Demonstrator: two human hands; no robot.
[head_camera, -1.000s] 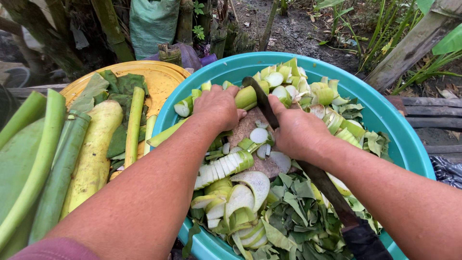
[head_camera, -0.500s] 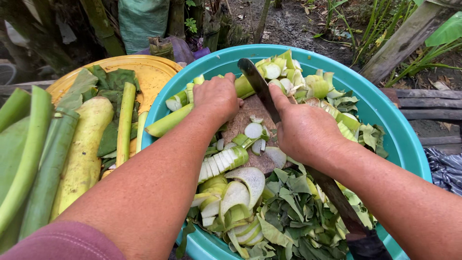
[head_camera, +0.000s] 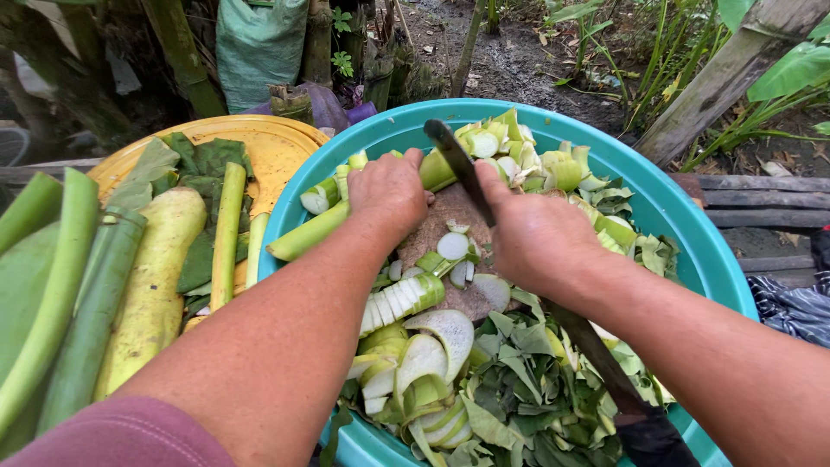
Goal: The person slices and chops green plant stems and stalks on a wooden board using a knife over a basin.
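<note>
Pinning a green stalk (head_camera: 346, 212) across the wooden block (head_camera: 454, 220), the left hand (head_camera: 389, 190) closes over it to steady it; just right, the right hand (head_camera: 532, 233) grips a long knife (head_camera: 458, 164), blade raised over the stalk inside the teal basin (head_camera: 692, 233).

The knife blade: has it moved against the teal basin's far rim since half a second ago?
Yes. The knife blade has dropped from its raised position, its tip lower against the teal basin far rim.

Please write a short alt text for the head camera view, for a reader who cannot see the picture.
Seen from above, a person's left hand holds green stalks on a chopping block inside a large teal basin, while the right hand grips a long dark knife. Sliced pieces and cut leaves fill the basin. Beside it, a yellow tray holds whole stalks and leaves.
</note>
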